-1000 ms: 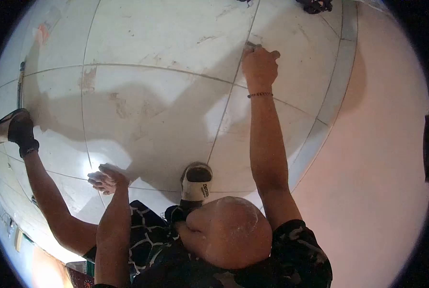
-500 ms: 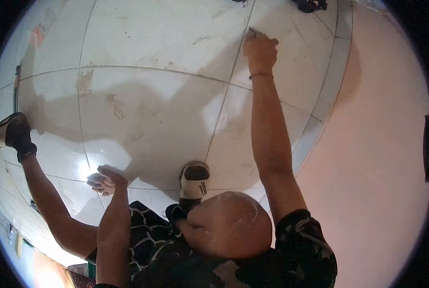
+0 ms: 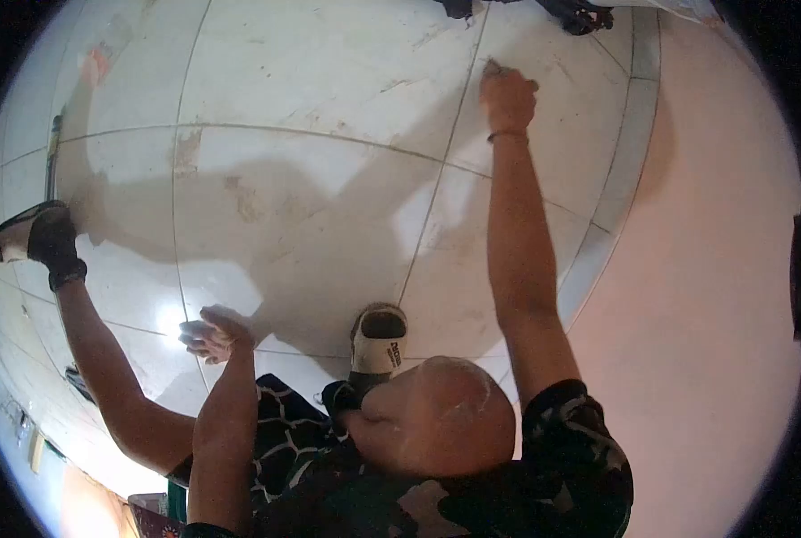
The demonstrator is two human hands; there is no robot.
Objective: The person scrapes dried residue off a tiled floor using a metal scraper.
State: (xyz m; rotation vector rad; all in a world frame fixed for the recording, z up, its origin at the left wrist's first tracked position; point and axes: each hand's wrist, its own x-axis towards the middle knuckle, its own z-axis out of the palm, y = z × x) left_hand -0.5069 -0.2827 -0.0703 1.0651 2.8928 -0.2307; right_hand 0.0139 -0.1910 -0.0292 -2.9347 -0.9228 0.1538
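Note:
My right hand is stretched far forward over the tiled floor, beside a grout line. Its fingers are closed round a small dark object that is too small to name. A thin bracelet circles that wrist. My left hand hangs low at the left, fingers spread and holding nothing, near a bright reflection on the tiles. Brownish smears mark the floor between the hands.
Dark items lie at the top edge. A pink wall rises on the right behind a grey tile border. At the left a thin rod lies beyond my shod foot; my other shoe is centre-low.
The whole view has shifted, so both hands, the legs and the floor marks appear slightly further right. The hands keep nearly the same poses.

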